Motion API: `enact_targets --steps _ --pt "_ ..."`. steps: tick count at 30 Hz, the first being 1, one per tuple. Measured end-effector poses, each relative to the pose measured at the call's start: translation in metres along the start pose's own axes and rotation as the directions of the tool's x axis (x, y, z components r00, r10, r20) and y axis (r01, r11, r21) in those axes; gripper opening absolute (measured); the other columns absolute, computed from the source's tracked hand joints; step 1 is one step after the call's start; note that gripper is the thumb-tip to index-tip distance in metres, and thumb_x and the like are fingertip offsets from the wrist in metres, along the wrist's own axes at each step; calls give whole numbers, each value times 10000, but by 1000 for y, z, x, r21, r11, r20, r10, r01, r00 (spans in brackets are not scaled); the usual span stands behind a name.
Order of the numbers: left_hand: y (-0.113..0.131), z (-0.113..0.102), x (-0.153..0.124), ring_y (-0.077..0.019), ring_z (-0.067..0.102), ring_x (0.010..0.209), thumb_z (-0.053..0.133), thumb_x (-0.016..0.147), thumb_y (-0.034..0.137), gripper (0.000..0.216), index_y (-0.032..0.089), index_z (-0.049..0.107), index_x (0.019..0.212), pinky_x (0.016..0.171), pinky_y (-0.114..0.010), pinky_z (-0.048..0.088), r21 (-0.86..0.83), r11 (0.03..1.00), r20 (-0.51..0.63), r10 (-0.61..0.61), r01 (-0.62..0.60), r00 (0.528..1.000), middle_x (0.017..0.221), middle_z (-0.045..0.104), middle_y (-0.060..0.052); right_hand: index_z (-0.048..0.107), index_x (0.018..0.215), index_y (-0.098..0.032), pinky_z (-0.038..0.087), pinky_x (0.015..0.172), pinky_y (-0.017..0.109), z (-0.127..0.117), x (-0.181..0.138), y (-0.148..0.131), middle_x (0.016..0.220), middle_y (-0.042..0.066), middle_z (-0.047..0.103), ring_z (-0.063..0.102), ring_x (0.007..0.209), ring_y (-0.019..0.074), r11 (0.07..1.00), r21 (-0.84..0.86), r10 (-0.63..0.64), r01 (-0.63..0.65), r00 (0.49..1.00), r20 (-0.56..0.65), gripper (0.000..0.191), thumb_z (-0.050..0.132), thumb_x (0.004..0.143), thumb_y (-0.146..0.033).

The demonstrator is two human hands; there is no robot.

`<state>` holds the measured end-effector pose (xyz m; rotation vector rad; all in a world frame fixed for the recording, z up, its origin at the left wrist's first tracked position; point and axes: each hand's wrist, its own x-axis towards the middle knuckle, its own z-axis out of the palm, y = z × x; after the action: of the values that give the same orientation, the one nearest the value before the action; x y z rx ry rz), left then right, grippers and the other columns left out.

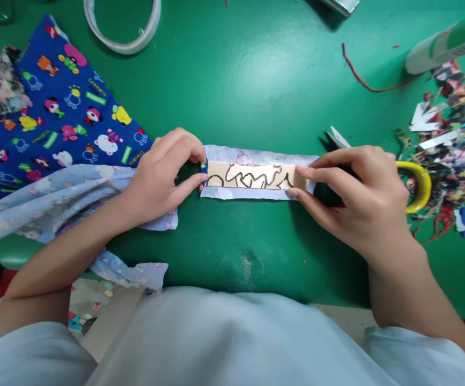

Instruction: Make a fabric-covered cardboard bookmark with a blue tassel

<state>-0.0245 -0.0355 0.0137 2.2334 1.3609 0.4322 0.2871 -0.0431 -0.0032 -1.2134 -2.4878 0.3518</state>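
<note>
A long beige strip (pixel 219 170) with black curling lines or glue marks lies flat on a pale lilac fabric strip (pixel 224 193), whose edges show along both long sides. My left hand (pixel 163 174) pinches the left end, where a narrow bit of blue printed fabric shows between thumb and forefinger. At the right end, the thumb and forefinger of my right hand (pixel 356 193) close on the beige strip. Scissors with a yellow handle (pixel 419 187) lie partly hidden under and behind my right hand, their blade tips (pixel 339 137) showing above it.
Blue cartoon-print fabric (pixel 79 107) and crumpled lilac fabric (pixel 75 187) lie at left on the green table (pixel 248 96). A tape roll (pixel 123 48) is at the back. Many scraps (pixel 453 123) and a white-green bottle (pixel 445 45) crowd the right side, near a red string (pixel 363 83).
</note>
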Motion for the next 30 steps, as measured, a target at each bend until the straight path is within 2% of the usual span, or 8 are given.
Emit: enact_targets --steps 6,9,13,15,17,20,25,30 --pt "-1 3 -1 -214 631 905 545 944 287 109 254 606 860 828 -426 509 23 998 11 57 -57 998 931 690 -22 583 1007 -306 421 690 431 0 0 1 985 74 621 584 873 261 1000 0 -3 3 1000 -9 157 665 874 -319" --pt "-2 4 -4 -228 620 959 537 944 299 92 280 628 942 878 -454 499 88 989 -69 125 -118 990 1002 700 -24 594 999 -315 426 707 441 0 0 1 992 66 624 583 878 262 1000 11 25 -25 1000 -3 140 658 877 -333" --pt "-4 6 -7 -244 589 994 605 914 286 139 289 626 1052 885 -459 484 158 947 -182 307 -280 934 1046 708 -22 608 1008 -324 419 716 449 -1 0 -1 1007 61 628 579 879 264 998 24 49 -49 999 3 144 658 874 -342" --pt "-5 6 -7 -257 585 1007 644 897 306 178 289 633 1073 872 -457 474 174 951 -142 283 -257 949 1066 704 -29 602 1026 -319 418 713 443 0 0 0 1004 62 631 582 874 261 999 19 38 -38 999 -1 168 666 870 -323" --pt "-5 7 -6 -272 588 1022 652 893 352 196 295 643 1080 864 -459 464 167 970 -83 192 -177 978 1082 695 -42 588 1040 -307 421 712 432 0 0 0 993 64 633 587 868 257 1000 4 19 -19 1000 -15 195 675 865 -305" --pt "-6 8 -5 -290 593 1015 655 881 448 275 272 653 1093 850 -463 458 144 983 -67 125 -115 990 1068 682 -75 575 1070 -275 425 717 425 1 0 0 990 83 634 595 876 266 1000 -16 8 -8 1000 -13 239 683 860 -311" --pt "-7 7 -4 -291 593 986 672 867 463 315 241 655 1089 826 -464 451 156 975 -59 171 -160 983 1060 667 -101 561 1128 -243 431 735 435 1 1 0 1027 109 641 600 891 283 999 -33 20 -20 1000 11 308 673 868 -362" --pt "-7 6 -4 -267 593 932 674 876 429 237 232 655 1006 764 -446 450 183 963 -65 212 -197 975 1033 673 -91 578 1077 -245 426 722 425 2 1 1 1005 101 646 597 873 272 999 -37 0 0 1000 8 246 667 874 -351"
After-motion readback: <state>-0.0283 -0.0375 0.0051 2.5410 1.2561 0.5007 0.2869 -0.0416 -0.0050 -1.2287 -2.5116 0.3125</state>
